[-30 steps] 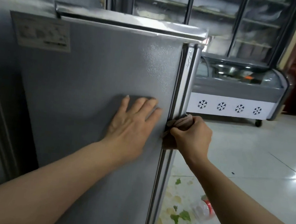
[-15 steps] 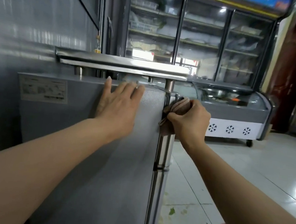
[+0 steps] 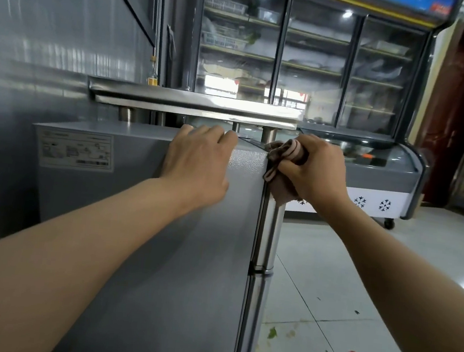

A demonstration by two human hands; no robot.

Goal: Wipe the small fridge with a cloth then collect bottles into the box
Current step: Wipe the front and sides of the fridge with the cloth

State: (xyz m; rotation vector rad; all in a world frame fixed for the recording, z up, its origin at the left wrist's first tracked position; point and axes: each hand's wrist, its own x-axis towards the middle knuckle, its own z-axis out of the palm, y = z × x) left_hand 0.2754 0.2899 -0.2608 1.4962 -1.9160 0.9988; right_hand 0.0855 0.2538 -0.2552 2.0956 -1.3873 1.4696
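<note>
Brown cloth (image 3: 283,164) bunched inside right hand's (image 3: 316,170) curled fingers.

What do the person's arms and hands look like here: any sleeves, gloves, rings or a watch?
Both forearms are bare for their whole visible length; no sleeve shows. The left hand and the right hand wear no gloves. No watch, band or bracelet shows on either wrist, and no ring is visible on the fingers that can be seen.
</note>
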